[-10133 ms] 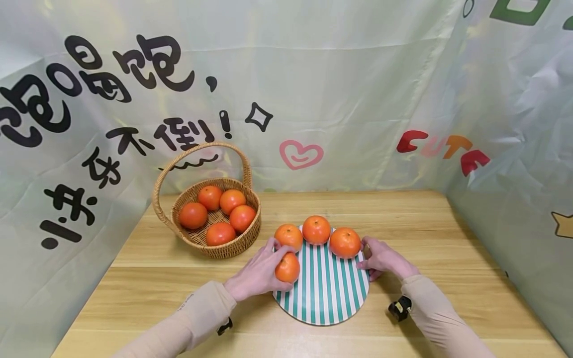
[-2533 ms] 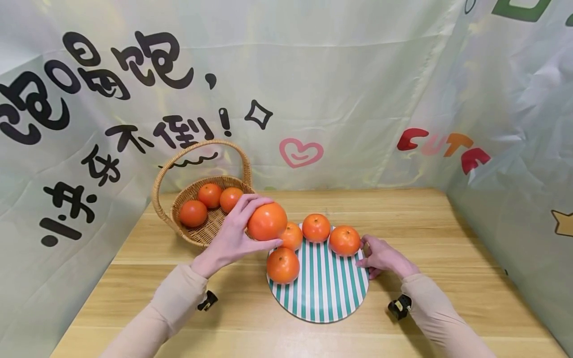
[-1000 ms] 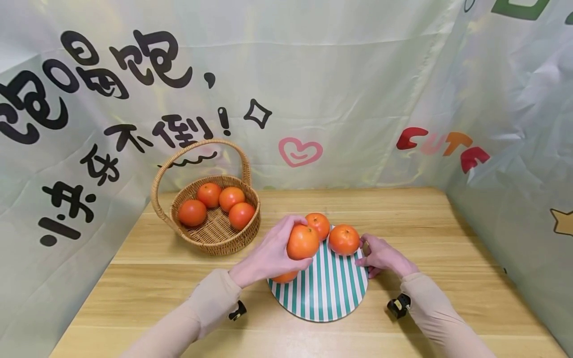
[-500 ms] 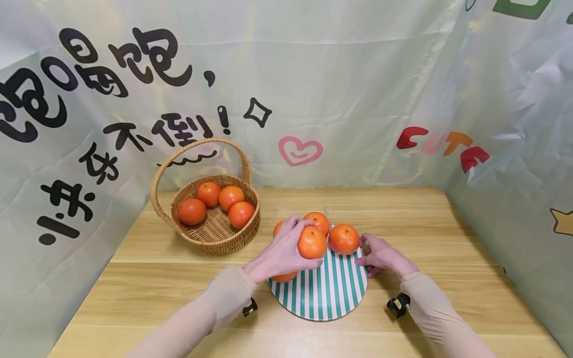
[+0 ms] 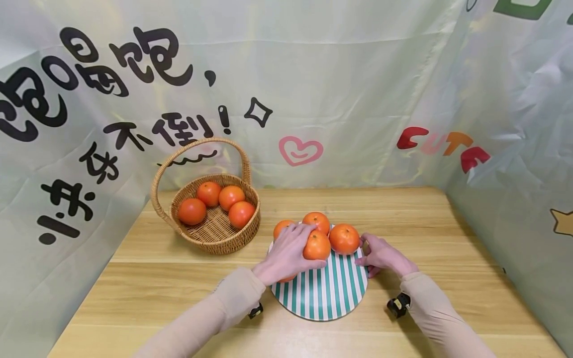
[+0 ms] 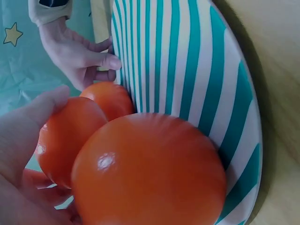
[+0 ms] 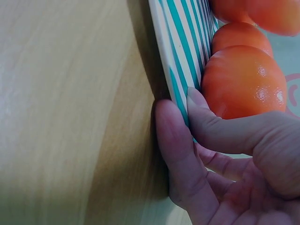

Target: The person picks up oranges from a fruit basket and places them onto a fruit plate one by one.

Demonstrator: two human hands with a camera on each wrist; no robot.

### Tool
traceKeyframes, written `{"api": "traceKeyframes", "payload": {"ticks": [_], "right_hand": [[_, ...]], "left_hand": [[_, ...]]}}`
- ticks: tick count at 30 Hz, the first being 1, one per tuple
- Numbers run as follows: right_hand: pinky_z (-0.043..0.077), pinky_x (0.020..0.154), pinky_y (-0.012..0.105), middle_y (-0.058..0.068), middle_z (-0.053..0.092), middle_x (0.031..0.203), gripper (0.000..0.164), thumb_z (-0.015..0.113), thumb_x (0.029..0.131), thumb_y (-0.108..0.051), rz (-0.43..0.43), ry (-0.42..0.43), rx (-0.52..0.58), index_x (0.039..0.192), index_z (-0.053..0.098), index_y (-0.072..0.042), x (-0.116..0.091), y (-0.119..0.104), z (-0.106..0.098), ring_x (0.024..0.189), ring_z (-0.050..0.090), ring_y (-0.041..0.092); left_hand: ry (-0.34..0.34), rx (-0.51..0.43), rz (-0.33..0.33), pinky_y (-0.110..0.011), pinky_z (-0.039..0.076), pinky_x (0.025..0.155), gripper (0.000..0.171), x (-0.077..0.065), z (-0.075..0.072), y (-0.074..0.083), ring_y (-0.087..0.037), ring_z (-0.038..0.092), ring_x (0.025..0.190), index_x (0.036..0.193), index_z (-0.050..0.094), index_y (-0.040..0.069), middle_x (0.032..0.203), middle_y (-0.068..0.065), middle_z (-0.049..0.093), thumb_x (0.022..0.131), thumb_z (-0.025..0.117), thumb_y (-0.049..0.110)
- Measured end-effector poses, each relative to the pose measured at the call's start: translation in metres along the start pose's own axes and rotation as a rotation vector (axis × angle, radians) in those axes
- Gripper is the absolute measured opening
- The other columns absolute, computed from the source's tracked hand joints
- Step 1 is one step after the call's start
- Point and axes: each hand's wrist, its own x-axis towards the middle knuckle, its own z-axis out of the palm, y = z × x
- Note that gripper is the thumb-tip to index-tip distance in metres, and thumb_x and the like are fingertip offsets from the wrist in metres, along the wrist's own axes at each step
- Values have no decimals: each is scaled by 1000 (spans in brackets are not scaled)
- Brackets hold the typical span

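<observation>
My left hand grips a shiny mandarin orange over the back part of a round green-and-white striped plate. Its thumb and fingers curl round the fruit, as the left wrist view also shows. More mandarin oranges sit close by on the plate: one at the right, one at the back and one at the left. Another, mostly hidden by my hand in the head view, looms large in the left wrist view. My right hand pinches the plate's right rim between thumb and fingers.
A wicker basket with a tall arched handle stands at the back left, holding several similar fruits. Printed cloth walls in the wooden table behind and at both sides.
One mandarin orange came out of the basket's front in my left hand, crossed to the plate, then shifted slightly right and down. My right hand has stayed on the rim.
</observation>
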Motion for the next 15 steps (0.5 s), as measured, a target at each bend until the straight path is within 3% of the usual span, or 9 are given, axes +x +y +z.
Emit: {"api": "traceKeyframes", "payload": {"ticks": [15], "right_hand": [[58,53,34,14,52,89,45,72,89,0,10,-4,-15,123,42,4,2,0,-1,60,60,20]], "left_hand": [[11,84,48,-44,42,113,77,-2,10,3,-28,58,123,144,49,7,135,-10,59,84,78,46]]}}
